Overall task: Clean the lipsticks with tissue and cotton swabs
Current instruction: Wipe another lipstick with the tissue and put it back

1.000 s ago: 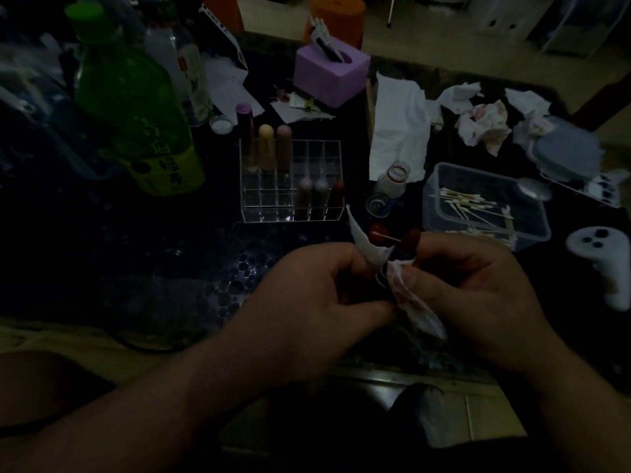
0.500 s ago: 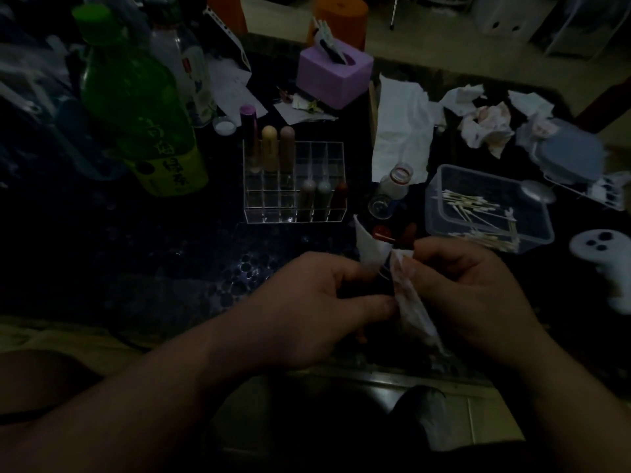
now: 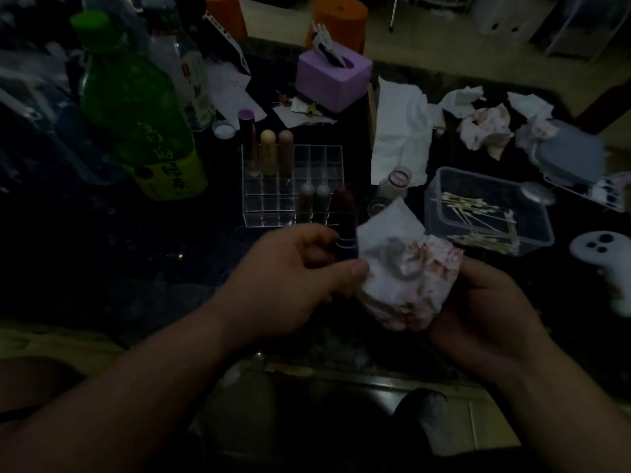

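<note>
My left hand (image 3: 293,281) grips a dark lipstick (image 3: 346,227) upright, its dark red tip pointing away from me. Just to its right, my right hand (image 3: 485,315) holds a crumpled white tissue (image 3: 406,274) stained pink-red. The tissue touches my left thumb and sits beside the lipstick. A clear acrylic organizer (image 3: 273,203) behind my hands holds several lipsticks (image 3: 269,151). A clear tub of cotton swabs (image 3: 485,209) stands to the right.
A green bottle (image 3: 136,110) and a clear bottle (image 3: 184,73) stand at the left. A purple tissue box (image 3: 333,78), a flat tissue (image 3: 399,131), used crumpled tissues (image 3: 485,128), a small open bottle (image 3: 396,182) and a white controller (image 3: 607,264) crowd the dark table.
The two hands have drawn apart. The tissue came off the lipstick and now lies opened out in my right hand, while the lipstick stands exposed in my left hand.
</note>
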The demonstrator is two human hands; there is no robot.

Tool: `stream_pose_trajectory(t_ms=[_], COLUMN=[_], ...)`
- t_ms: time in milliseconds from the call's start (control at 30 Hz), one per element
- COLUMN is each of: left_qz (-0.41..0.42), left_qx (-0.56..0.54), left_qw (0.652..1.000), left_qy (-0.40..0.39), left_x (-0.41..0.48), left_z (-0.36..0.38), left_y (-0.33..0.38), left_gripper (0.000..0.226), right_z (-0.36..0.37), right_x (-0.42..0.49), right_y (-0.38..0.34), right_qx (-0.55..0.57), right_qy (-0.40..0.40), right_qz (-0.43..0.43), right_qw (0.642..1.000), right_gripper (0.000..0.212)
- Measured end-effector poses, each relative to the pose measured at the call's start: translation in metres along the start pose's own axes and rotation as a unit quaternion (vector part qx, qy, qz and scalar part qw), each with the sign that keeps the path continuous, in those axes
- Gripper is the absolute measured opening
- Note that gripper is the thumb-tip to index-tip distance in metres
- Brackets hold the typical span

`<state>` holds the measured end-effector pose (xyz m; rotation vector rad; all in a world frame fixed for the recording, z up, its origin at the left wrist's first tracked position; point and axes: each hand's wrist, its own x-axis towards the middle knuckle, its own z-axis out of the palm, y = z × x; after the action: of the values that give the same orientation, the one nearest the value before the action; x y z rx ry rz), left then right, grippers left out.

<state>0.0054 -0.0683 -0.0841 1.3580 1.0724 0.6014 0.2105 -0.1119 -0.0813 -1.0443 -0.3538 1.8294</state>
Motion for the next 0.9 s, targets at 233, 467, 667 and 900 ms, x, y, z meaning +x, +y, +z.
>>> stream_pose_trajectory(t_ms=[233,467,667,900], left_qz=[-0.006,-0.054,-0.013,0.102], left_qx=[-0.121,-0.122,-0.048,0.135], left_qw=[0.992,0.988,0.999,0.973], left_qy=[-0.024,-0.08,-0.009,0.156], left_x=[0.007,0.006,0.01,0.027], left_z=[-0.01,-0.004,-0.001,-0.013], left_y=[0.007,0.008,0.001,-0.008], left_gripper=[0.035,0.03,0.024,0.022], right_z=[-0.025,-0.025,-0.007,-0.021], right_x=[0.0,0.003,-0.002,0.01], right_y=[0.004,0.004,0.006,0.015], right_qx=[0.054,0.037,-0.019,-0.392], right_qy=[-0.026,-0.063,-0.089,0.131], right_qz=[0.025,0.071,0.0,-0.079], right_qw=[0.998,0.995,0.996,0.907], right_gripper=[0.056,0.062,0.065,0.011])
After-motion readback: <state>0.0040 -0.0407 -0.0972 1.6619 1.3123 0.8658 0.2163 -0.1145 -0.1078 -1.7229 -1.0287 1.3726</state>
